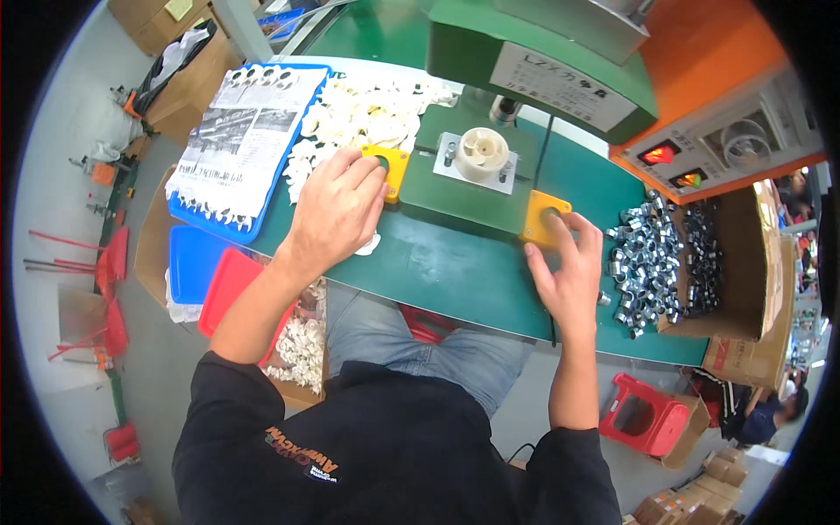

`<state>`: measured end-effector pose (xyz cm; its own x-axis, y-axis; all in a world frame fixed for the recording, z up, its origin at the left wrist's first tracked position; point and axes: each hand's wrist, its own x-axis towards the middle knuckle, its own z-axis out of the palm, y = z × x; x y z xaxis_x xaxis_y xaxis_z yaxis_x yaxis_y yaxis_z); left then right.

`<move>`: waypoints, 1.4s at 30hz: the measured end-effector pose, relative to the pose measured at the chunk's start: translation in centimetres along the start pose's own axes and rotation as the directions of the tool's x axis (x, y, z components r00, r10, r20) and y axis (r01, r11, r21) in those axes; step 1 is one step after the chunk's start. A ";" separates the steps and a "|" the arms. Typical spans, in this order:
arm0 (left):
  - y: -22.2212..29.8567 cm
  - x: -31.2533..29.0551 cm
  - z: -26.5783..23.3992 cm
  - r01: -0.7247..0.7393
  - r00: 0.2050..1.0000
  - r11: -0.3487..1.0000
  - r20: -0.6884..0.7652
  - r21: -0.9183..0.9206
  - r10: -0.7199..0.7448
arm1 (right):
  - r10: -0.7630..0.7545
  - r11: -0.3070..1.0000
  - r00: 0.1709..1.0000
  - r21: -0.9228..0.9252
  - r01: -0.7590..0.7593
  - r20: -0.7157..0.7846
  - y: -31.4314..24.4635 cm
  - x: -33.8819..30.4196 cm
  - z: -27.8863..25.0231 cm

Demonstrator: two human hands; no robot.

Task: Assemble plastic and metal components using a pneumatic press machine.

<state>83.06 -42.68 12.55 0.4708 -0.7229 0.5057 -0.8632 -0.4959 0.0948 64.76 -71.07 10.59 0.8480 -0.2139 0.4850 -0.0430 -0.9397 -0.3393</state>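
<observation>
A white plastic impeller (481, 154) sits on the metal plate (505, 179) of a green press (468, 203), beneath its metal ram (505, 107). My left hand (339, 208) is closed, its fingers bent together against the yellow button box (395, 178) at the press's left front; its thumb is hidden. Right of the press, my right hand (569, 271) has thumb and fingers apart. Its fingertips touch the other yellow button box (535, 220), and it holds nothing. White plastic parts (372, 109) lie piled beyond my left hand.
On the left, a blue tray (254, 229) holds newspaper and white parts. Shiny metal sleeves (643, 262) are heaped at the right, by a cardboard box (744, 289). An orange control box (726, 70) overhangs that side. Below are a red bin (229, 284) and a red stool (643, 416).
</observation>
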 end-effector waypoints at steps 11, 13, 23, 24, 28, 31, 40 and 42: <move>0.2 0.6 -1.0 -0.122 0.990 0.992 0.071 0.019 0.121 | -0.065 0.994 0.997 -0.093 0.062 -0.040 0.0 0.1 -0.7; -0.3 0.7 -0.8 -0.123 0.991 0.992 0.055 0.012 0.122 | -0.057 0.996 0.998 -0.072 0.056 -0.012 0.3 0.2 -0.7; -1.1 -0.5 0.2 0.016 0.999 0.995 -0.040 -0.101 -0.020 | 0.182 0.943 0.977 -0.300 -0.142 0.108 5.5 -8.7 -5.7; -1.3 -0.4 0.4 0.013 0.998 0.996 -0.056 -0.085 -0.018 | 0.170 0.950 0.976 -0.287 -0.126 0.135 5.5 -8.9 -5.7; -1.2 0.8 0.6 0.013 0.996 0.995 -0.089 -0.103 -0.022 | 0.183 0.942 0.973 -0.310 -0.132 0.143 6.5 -9.0 -5.4; -0.4 1.3 0.4 0.023 0.995 0.988 -0.092 -0.152 -0.038 | 0.121 0.963 0.991 -0.249 -0.103 0.055 7.2 -8.4 -4.6; 0.8 2.7 0.6 0.003 0.996 0.943 -0.081 -0.334 -0.032 | 0.017 1.000 0.987 0.011 -0.015 -0.162 6.1 -5.6 -0.2; 1.0 3.6 1.1 0.008 0.994 0.921 -0.100 -0.390 -0.052 | -0.069 0.995 0.981 -0.086 0.054 -0.184 6.3 -5.0 -0.2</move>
<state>84.14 -46.31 13.49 0.4941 -0.6444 0.5837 -0.8620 -0.2752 0.4258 60.15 -75.95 6.15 0.7375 -0.1941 0.6468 -0.0425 -0.9692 -0.2424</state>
